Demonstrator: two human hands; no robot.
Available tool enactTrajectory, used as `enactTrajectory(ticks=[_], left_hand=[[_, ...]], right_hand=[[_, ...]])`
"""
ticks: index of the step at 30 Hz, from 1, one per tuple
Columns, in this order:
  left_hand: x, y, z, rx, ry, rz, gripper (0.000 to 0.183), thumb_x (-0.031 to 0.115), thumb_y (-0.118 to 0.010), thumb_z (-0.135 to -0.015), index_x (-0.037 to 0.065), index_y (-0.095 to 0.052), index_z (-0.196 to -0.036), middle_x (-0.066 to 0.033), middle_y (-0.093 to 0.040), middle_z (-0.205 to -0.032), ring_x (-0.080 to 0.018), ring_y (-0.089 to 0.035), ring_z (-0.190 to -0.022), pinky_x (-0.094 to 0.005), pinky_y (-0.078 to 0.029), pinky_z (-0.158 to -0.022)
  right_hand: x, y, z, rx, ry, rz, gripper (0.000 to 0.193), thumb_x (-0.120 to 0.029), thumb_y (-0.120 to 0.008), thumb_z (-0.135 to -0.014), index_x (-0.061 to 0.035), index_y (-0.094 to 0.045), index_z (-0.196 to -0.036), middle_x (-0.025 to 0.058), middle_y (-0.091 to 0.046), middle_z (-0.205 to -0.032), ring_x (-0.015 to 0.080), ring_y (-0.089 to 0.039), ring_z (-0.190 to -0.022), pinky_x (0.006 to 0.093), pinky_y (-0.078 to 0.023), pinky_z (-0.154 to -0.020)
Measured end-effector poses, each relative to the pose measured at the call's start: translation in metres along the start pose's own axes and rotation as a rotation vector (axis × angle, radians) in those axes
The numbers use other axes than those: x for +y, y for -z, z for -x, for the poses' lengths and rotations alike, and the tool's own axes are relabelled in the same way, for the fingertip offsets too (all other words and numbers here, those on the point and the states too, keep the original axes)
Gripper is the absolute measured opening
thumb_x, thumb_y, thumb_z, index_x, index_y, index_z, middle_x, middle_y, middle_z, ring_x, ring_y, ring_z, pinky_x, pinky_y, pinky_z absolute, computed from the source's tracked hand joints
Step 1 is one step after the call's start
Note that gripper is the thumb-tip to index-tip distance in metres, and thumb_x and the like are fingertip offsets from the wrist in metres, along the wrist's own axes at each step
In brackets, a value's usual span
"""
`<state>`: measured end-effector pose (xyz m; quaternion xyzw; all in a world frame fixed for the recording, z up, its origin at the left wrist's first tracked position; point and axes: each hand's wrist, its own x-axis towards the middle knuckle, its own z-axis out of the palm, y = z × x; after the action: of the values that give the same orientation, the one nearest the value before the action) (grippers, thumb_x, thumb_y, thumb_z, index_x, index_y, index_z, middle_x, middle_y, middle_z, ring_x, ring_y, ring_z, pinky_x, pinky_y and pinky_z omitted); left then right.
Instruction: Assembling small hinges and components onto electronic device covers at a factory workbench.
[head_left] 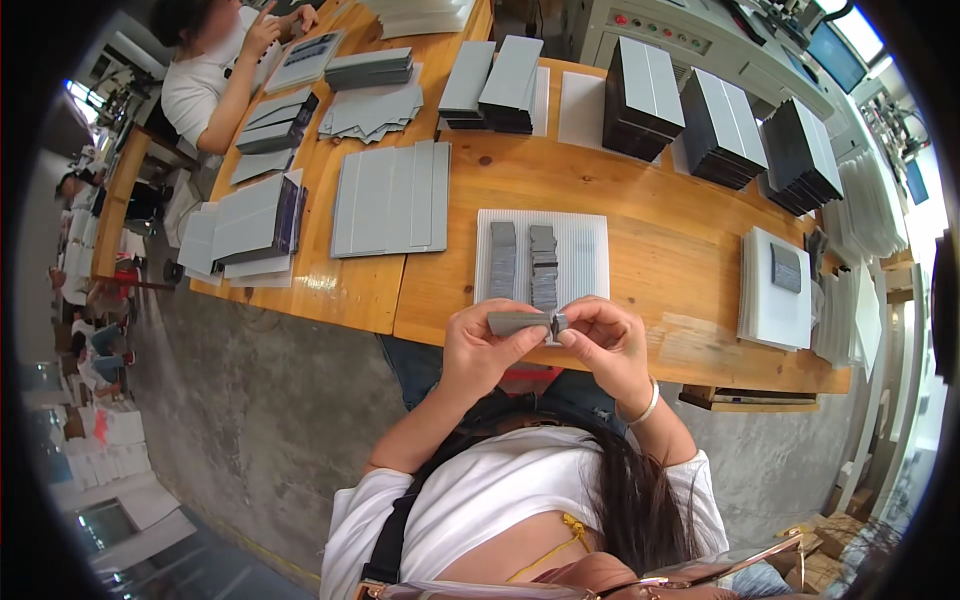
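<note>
Over the table's near edge, my left hand (474,345) is closed on a grey strip (512,321), thumb in front and fingers behind. My right hand (610,345) pinches a small grey piece (560,323) at the strip's right end; whether the two are still joined I cannot tell. Just beyond my hands lies a white ribbed plastic sheet (585,255). On it run two rows of small grey pieces, a left row (502,265) and a more uneven right row (543,260).
Overlapping grey sheets (385,200) lie left of the ribbed sheet. Tall stacks of dark-sided grey panels (640,100) line the far edge. At the right, a white sheet stack (770,320) carries a small grey block (785,268). Another person (215,90) sits at the far left.
</note>
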<state>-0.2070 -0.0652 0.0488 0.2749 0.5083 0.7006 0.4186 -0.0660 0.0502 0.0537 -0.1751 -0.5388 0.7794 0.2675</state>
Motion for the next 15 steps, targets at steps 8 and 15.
enactTrajectory(ticks=[8, 15], left_hand=[[0.002, -0.004, -0.004, 0.034, -0.058, 0.036, 0.015, -0.001, -0.071, -0.079, 0.0, -0.068, -0.094, -0.0049, -0.064, -0.092, -0.0096, -0.06, -0.083, -0.0206, -0.048, -0.071], [0.002, -0.005, -0.005, 0.069, -0.158, -0.039, 0.019, -0.002, -0.073, -0.076, 0.002, -0.071, -0.094, -0.0059, -0.061, -0.091, -0.0103, -0.059, -0.083, -0.0198, -0.047, -0.071]], right_hand=[[0.0, -0.002, -0.006, 0.002, 0.121, 0.105, 0.019, 0.003, -0.071, -0.077, 0.0036, -0.066, -0.096, 0.0093, -0.062, -0.095, 0.0145, -0.059, -0.086, 0.0253, -0.048, -0.078], [-0.004, -0.014, -0.005, 0.146, 0.313, 0.554, 0.025, 0.002, -0.075, -0.07, -0.0065, -0.073, -0.093, 0.0065, -0.064, -0.085, 0.0147, -0.061, -0.08, 0.0248, -0.05, -0.068]])
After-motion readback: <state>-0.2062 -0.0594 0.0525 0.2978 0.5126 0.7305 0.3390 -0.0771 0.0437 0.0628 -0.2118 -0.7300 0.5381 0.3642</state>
